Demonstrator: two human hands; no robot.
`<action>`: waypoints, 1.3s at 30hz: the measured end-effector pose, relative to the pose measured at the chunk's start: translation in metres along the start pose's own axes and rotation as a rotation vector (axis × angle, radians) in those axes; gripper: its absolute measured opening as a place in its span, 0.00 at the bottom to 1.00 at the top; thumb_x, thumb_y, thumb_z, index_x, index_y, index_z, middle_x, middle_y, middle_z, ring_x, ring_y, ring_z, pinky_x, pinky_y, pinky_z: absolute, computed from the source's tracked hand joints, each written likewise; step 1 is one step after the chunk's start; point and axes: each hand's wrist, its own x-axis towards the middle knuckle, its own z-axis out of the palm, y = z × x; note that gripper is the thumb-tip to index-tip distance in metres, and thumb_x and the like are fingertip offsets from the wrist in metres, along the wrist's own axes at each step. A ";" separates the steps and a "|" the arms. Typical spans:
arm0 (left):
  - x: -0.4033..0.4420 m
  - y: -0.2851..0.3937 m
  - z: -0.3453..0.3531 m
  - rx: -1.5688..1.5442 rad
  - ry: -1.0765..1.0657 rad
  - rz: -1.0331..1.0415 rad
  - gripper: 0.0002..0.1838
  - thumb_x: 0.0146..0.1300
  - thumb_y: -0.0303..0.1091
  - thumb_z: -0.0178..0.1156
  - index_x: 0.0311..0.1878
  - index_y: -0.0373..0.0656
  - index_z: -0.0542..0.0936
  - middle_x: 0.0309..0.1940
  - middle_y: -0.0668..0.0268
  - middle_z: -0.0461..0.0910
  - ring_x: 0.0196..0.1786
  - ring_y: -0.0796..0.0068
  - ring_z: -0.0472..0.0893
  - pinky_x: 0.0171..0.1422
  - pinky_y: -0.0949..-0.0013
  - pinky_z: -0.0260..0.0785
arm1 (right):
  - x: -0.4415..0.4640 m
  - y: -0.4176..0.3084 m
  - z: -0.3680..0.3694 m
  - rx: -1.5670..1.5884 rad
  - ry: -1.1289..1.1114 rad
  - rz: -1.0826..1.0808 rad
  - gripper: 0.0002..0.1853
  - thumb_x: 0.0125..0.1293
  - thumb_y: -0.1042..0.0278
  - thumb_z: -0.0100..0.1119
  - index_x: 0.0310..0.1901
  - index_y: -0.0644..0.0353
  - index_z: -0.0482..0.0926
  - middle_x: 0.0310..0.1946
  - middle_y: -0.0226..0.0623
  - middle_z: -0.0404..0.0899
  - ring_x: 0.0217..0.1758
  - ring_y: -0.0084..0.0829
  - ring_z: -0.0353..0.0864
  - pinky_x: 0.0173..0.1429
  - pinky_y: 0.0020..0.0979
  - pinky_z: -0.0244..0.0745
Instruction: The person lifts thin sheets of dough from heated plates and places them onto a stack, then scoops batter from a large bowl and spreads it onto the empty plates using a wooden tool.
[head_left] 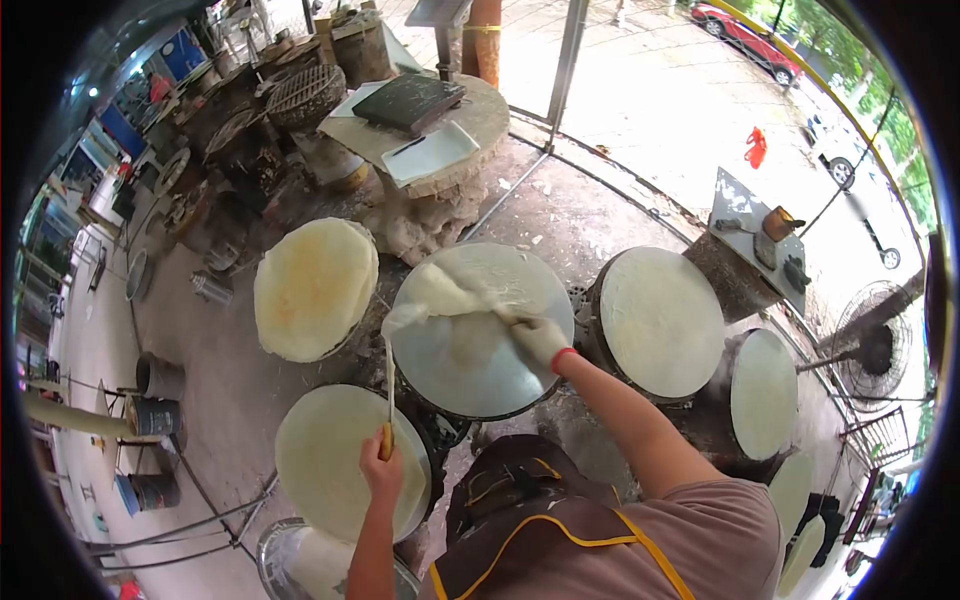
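Note:
My left hand (pixel 382 462) is closed round the wooden handle of a long scraper (pixel 390 395), whose upper end reaches the left edge of the middle griddle (pixel 470 385). My right hand (pixel 540 340), in a pale glove, is over that griddle's right half. Its fingers touch a stretched mass of pale dough (pixel 445 298), but the glove hides how they hold it. A thin layer of dough covers the griddle's upper part, and bare metal shows lower down.
Round griddles with pale sheets stand at the lower left (pixel 345 460) and right (pixel 662 322). A stack of flatbreads (pixel 315 290) is at the left. Beyond are a stone table (pixel 485 115), a small metal stand (pixel 740 235) and a fan (pixel 875 348). A basin (pixel 275 550) sits at bottom left.

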 end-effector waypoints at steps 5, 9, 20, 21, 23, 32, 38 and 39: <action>-0.004 0.058 0.003 -0.684 -0.066 -0.544 0.12 0.62 0.26 0.52 0.49 0.37 0.72 0.21 0.70 0.69 0.15 0.84 0.65 0.18 0.78 0.59 | -0.021 -0.036 -0.038 0.032 -0.528 0.106 0.19 0.62 0.58 0.54 0.50 0.61 0.79 0.33 0.35 0.82 0.30 0.23 0.78 0.38 0.25 0.73; 0.003 0.082 0.017 -0.800 0.056 -0.679 0.07 0.64 0.29 0.52 0.43 0.39 0.69 0.17 0.72 0.65 0.13 0.85 0.63 0.16 0.79 0.56 | 0.056 0.026 -0.028 0.196 -0.213 -0.057 0.17 0.60 0.58 0.59 0.48 0.58 0.80 0.24 0.30 0.77 0.23 0.19 0.73 0.24 0.21 0.67; -0.041 0.059 0.063 -0.405 0.127 -0.727 0.07 0.62 0.28 0.50 0.41 0.38 0.68 0.20 0.67 0.66 0.16 0.78 0.68 0.19 0.71 0.61 | 0.074 -0.038 -0.046 0.198 -0.483 0.155 0.13 0.62 0.60 0.58 0.44 0.56 0.80 0.20 0.25 0.72 0.15 0.15 0.64 0.16 0.20 0.57; -0.043 0.054 0.067 -0.323 0.139 -0.680 0.08 0.62 0.28 0.51 0.42 0.37 0.68 0.20 0.66 0.67 0.17 0.76 0.69 0.19 0.69 0.62 | 0.072 -0.044 -0.037 0.050 -0.620 0.175 0.13 0.62 0.60 0.58 0.44 0.56 0.79 0.20 0.25 0.72 0.15 0.15 0.64 0.16 0.20 0.57; -0.051 0.062 0.076 -0.036 0.212 -0.490 0.09 0.59 0.28 0.53 0.41 0.35 0.69 0.25 0.58 0.71 0.27 0.59 0.74 0.31 0.59 0.65 | 0.064 -0.053 -0.028 -0.247 -0.879 0.214 0.12 0.62 0.59 0.58 0.43 0.56 0.79 0.19 0.26 0.72 0.15 0.16 0.65 0.17 0.20 0.58; -0.139 0.137 0.098 0.247 -0.096 -0.611 0.16 0.59 0.28 0.51 0.51 0.36 0.69 0.40 0.45 0.75 0.42 0.41 0.75 0.46 0.48 0.66 | 0.100 0.006 -0.137 0.220 -0.622 0.267 0.14 0.61 0.58 0.58 0.47 0.51 0.78 0.17 0.25 0.70 0.11 0.17 0.61 0.13 0.21 0.53; -0.144 0.166 0.106 0.267 -0.159 -0.585 0.18 0.60 0.29 0.50 0.54 0.35 0.68 0.41 0.45 0.75 0.44 0.43 0.76 0.46 0.48 0.67 | 0.066 -0.015 -0.071 -0.120 -1.057 0.258 0.13 0.61 0.55 0.59 0.40 0.54 0.79 0.18 0.27 0.71 0.11 0.17 0.62 0.13 0.22 0.54; -0.146 0.167 0.109 0.264 -0.147 -0.559 0.18 0.60 0.29 0.50 0.53 0.35 0.68 0.41 0.45 0.75 0.44 0.43 0.76 0.46 0.48 0.67 | 0.066 -0.008 -0.078 -0.125 -1.158 0.288 0.13 0.60 0.55 0.59 0.41 0.54 0.79 0.18 0.28 0.72 0.12 0.17 0.62 0.13 0.22 0.54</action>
